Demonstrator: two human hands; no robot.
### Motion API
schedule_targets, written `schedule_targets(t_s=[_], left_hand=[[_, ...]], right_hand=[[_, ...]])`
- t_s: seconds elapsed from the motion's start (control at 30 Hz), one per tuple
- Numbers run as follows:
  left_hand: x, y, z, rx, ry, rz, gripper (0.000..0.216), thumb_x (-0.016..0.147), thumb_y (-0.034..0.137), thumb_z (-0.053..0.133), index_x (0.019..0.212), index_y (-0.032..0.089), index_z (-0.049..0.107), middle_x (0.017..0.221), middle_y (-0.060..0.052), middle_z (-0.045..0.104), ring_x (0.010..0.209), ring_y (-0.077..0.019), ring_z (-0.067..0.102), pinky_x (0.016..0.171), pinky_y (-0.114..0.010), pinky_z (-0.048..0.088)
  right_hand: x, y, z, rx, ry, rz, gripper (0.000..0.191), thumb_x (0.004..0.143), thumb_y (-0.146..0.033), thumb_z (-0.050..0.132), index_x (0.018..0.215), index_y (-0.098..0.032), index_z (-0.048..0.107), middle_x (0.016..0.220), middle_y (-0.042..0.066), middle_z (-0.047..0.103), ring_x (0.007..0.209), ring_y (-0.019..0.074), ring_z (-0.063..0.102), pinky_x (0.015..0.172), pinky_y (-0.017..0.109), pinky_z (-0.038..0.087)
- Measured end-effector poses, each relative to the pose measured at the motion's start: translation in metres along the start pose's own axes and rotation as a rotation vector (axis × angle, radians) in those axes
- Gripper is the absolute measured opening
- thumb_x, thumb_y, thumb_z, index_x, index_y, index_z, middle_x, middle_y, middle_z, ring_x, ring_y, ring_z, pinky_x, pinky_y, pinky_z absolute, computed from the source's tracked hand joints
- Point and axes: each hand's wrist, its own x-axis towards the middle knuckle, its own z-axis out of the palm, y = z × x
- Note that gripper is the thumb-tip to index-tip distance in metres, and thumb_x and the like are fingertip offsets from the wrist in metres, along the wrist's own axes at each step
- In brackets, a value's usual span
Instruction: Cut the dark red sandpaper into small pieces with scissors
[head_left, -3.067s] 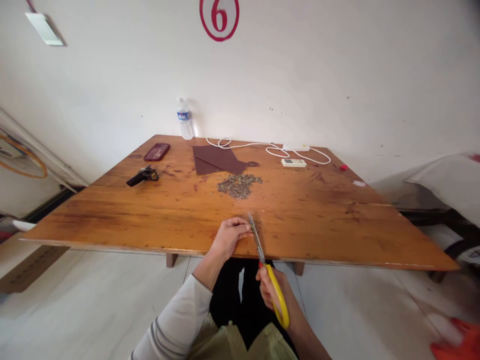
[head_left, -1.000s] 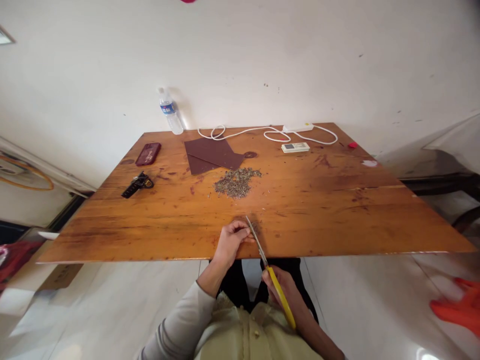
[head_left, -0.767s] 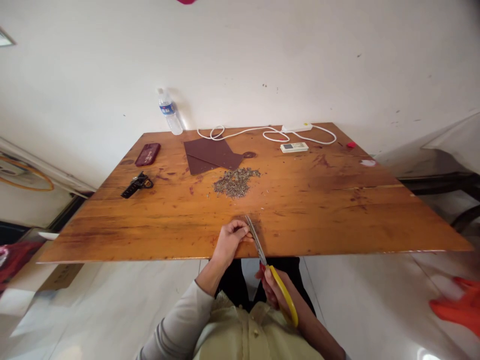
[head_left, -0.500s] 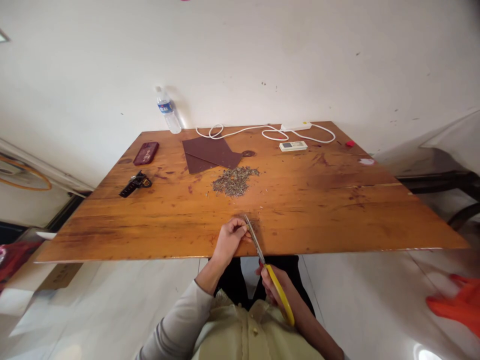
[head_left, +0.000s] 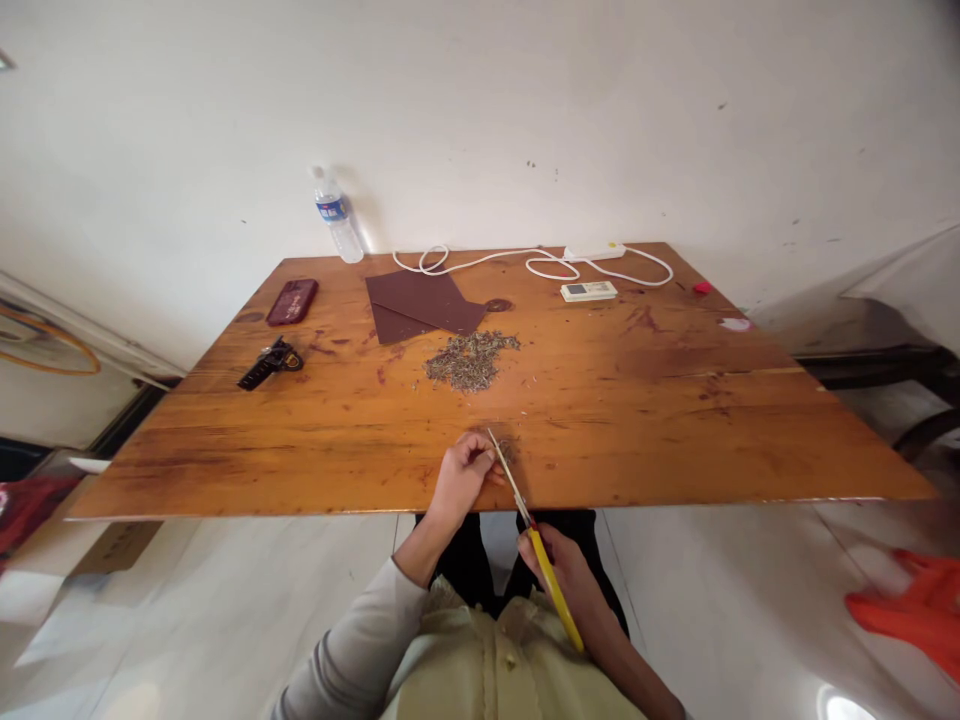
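Observation:
My right hand [head_left: 564,572] grips yellow-handled scissors [head_left: 534,540] below the table's near edge, blades closed and pointing up over the wood. My left hand [head_left: 459,478] rests on the near edge of the wooden table [head_left: 675,400], fingers pinched right beside the blade tips on something too small to make out. A small scatter of cut bits [head_left: 506,449] lies by the blades. Farther back sits a pile of chopped greyish-green bits [head_left: 469,360].
Toward the back lie brown sheets [head_left: 420,301], a dark red case [head_left: 292,301], a black tool [head_left: 268,364], a water bottle [head_left: 337,216], a white cable [head_left: 525,262] with power strip and a small white remote [head_left: 589,291]. An orange thing [head_left: 911,615] lies on the floor, right.
The scissor handles opened and closed again between the frames. The view tilted down since the oldest frame. My left hand stays pinched by the blades.

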Motion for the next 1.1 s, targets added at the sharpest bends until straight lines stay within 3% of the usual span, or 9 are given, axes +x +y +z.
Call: schedule_targets(t_s=[0.53,0.67,0.8,0.97,1.1], left_hand=[[0.000,0.002,0.001,-0.030,-0.003,-0.027,0.025,0.067,0.035,0.076,0.065,0.017,0.058,0.059,0.001,0.061,0.051,-0.0132,0.061,0.055,-0.027,0.054],[0.000,0.002,0.002,-0.033,0.020,-0.037,0.026,0.067,0.036,0.076,0.065,0.017,0.058,0.058,0.001,0.062,0.051,-0.0125,0.060,0.054,-0.025,0.053],[0.000,0.002,0.003,-0.056,0.055,-0.042,0.028,0.067,0.042,0.075,0.066,0.017,0.062,0.056,0.000,0.062,0.049,-0.0120,0.058,0.053,-0.025,0.050],[0.000,0.003,0.007,-0.007,0.104,0.021,0.031,0.069,0.040,0.073,0.053,0.018,0.058,0.060,0.000,0.059,0.052,-0.0107,0.055,0.057,-0.025,0.046],[0.004,0.006,0.007,0.170,0.104,0.109,0.017,0.069,0.029,0.070,0.057,0.019,0.062,0.062,0.000,0.059,0.063,-0.0135,0.057,0.067,-0.026,0.045]], right_hand=[[0.002,0.012,-0.002,-0.023,0.023,0.016,0.032,0.070,-0.046,0.064,0.059,-0.024,0.044,0.059,-0.005,0.035,0.057,0.0126,0.030,0.052,0.028,0.027],[0.000,0.018,-0.004,0.035,-0.060,0.061,0.047,0.072,-0.067,0.063,0.063,-0.023,0.049,0.050,-0.009,0.032,0.047,0.0090,0.025,0.044,0.026,0.021],[-0.005,0.023,-0.006,0.272,-0.178,0.137,0.074,0.066,-0.090,0.056,0.082,-0.018,0.059,0.051,-0.012,0.032,0.042,0.0062,0.021,0.038,0.023,0.016],[-0.006,0.018,-0.010,0.365,-0.154,0.165,0.077,0.061,-0.091,0.060,0.083,-0.017,0.059,0.051,-0.012,0.037,0.039,0.0042,0.025,0.036,0.020,0.020],[-0.006,0.016,-0.012,0.403,-0.113,0.182,0.074,0.061,-0.091,0.061,0.080,-0.020,0.056,0.051,-0.012,0.038,0.038,0.0044,0.027,0.034,0.020,0.022]])
